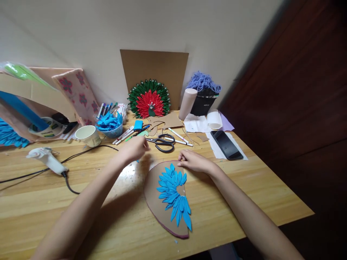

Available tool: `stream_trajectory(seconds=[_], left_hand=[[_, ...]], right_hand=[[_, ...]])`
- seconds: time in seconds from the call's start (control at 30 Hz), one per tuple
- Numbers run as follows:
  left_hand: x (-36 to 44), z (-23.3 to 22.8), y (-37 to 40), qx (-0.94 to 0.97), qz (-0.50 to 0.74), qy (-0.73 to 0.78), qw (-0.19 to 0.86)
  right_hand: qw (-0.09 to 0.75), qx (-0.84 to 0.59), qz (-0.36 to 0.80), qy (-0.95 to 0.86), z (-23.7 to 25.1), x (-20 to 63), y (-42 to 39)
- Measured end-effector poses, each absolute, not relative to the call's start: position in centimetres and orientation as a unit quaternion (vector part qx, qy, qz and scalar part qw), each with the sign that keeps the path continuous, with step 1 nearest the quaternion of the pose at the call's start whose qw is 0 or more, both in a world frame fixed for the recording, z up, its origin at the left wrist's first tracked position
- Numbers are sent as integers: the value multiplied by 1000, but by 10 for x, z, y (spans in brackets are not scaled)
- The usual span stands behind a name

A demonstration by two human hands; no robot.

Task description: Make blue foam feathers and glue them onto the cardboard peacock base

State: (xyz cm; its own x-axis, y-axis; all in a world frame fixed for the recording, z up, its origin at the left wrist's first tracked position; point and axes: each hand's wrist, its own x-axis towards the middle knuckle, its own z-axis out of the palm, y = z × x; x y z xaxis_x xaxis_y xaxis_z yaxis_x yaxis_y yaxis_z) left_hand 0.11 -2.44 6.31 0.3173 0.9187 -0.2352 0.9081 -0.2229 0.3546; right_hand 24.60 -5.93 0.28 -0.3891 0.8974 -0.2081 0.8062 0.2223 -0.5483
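right hand (193, 161): lying at centre frame, fingers curled loosely, fingertips pressing on the top edge of the cardboard piece; gripping nothing that shows
left hand (135, 148): hovering just left of centre, above the table, fingers bunched toward the scissors; blurred, cannot tell if it is pinching anything
cardboard piece (159, 206): lying flat at lower centre, rounded brown shape, upper end under the right fingertips
blue petals (173, 193): sitting fanned out on the cardboard piece, pointed, overlapping, spreading toward its right edge
scissors (162, 141): black handles, lying just right of the left hand, not touching it
markers (127, 135): lying scattered above the left hand
blue bowl (111, 126): standing upper left of centre, holding loose blue paper bits
paper cup (88, 135): standing left of the bowl
glue gun (47, 159): lying at far left, black cord trailing across the table
phone (226, 144): lying face up, right of centre, on white paper
red-green rosette (149, 99): leaning against brown board at top centre
table (244, 195): wooden, bearing everything
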Motion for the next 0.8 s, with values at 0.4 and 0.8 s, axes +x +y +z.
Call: stream_trajectory(seconds=[0.4, 0.8], left_hand=[[18, 39, -37, 781, -111, 511, 342], [3, 42, -7, 677, 223, 471, 519]], right_hand=[[99, -564, 342, -745, -5, 256, -56], [346, -430, 526, -647, 11, 246, -59]])
